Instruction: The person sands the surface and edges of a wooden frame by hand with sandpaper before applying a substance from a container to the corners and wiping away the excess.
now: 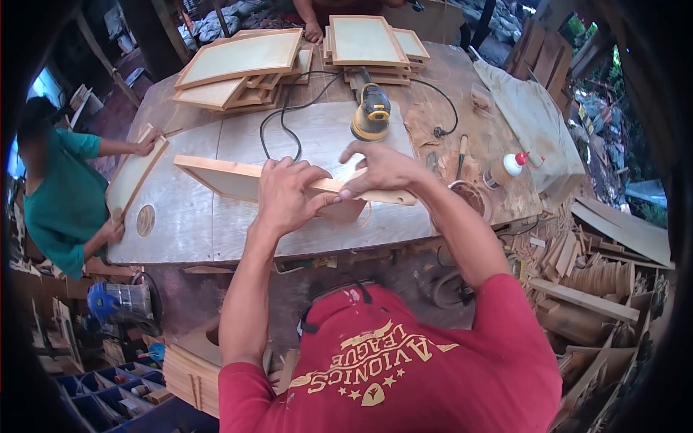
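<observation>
A wooden-framed panel (231,180) stands tilted on its edge above the worktable, its narrow wooden side facing up. My left hand (289,189) is closed around the near part of the frame, with the thumb along the edge. My right hand (390,172) pinches the same frame edge just to the right, its thumb close to the left thumb and its index finger arched. Something pale shows between the right thumb and fingers, too small to make out. Beyond the hands, a yellow and black sander (372,112) rests on the table with its cord trailing.
Stacked framed panels (242,58) and another pile (367,41) lie at the table's far side. At left a co-worker (65,180) holds a framed panel (137,173). A glue bottle (505,169), a screwdriver (462,155) and a round container (473,198) are at right. Wood scraps (570,252) cover the floor.
</observation>
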`<state>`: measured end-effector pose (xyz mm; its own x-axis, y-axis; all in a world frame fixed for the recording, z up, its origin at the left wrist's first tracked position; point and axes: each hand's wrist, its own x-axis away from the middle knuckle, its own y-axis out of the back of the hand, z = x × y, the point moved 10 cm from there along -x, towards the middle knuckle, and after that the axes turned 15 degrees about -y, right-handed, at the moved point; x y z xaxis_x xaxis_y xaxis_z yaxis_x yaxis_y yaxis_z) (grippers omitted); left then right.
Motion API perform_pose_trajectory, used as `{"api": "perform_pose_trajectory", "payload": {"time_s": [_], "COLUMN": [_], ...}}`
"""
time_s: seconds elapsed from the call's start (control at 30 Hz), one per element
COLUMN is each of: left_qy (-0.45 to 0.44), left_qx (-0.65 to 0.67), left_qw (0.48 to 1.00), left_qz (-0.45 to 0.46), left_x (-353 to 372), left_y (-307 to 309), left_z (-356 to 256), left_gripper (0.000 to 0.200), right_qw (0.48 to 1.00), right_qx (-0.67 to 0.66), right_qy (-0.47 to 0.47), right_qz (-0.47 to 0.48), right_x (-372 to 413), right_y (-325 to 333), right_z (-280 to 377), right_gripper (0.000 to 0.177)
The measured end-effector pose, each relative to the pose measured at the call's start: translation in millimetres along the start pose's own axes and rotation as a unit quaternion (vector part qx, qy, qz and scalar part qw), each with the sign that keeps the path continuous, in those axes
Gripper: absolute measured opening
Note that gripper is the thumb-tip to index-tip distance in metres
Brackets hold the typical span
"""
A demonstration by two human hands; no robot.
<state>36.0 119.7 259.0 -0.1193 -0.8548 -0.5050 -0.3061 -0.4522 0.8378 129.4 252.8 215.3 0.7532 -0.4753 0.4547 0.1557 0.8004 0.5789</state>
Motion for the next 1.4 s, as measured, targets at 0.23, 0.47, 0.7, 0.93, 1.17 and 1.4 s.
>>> {"api": "perform_pose_trajectory", "payload": {"time_s": [0.23,0.47,0.7,0.93,1.17,1.4], "left_qy": [0.009,0.017,0.029,0.02,0.009,0.021], "left_qx": [-0.002,-0.005,-0.002,0.002,-0.005,0.004], "left_qw": [1.0,1.0,0.999,1.0,1.0,1.0], "left_qz": [-0.001,0.008,0.028,0.021,0.012,0.02], "left_x": [0.0,1.3,2.1,4.0,9.4,10.5], "left_y": [-0.7,2.3,1.0,-2.4,0.4,5.4], "left_z": [3.1,-0.9,-4.0,0.0,-4.1,-7.6], "left_gripper": [0.043,0.042,0.041,0.044,0.045,0.041], "right_qw": [0.997,1.0,0.942,0.966,0.975,0.985], "right_qx": [-0.045,-0.001,-0.332,-0.24,-0.183,-0.082], "right_qy": [-0.029,-0.009,0.043,-0.006,0.003,0.026], "right_qz": [0.062,-0.03,-0.013,-0.091,-0.128,-0.15], "right_x": [11.3,8.6,36.5,31.4,41.4,46.0], "right_y": [1.4,16.1,5.1,-5.8,26.2,20.8], "right_z": [-22.3,-54.7,-74.7,-50.1,-32.8,-44.6], "right_gripper": [0.098,0.084,0.047,0.045,0.052,0.057]}}
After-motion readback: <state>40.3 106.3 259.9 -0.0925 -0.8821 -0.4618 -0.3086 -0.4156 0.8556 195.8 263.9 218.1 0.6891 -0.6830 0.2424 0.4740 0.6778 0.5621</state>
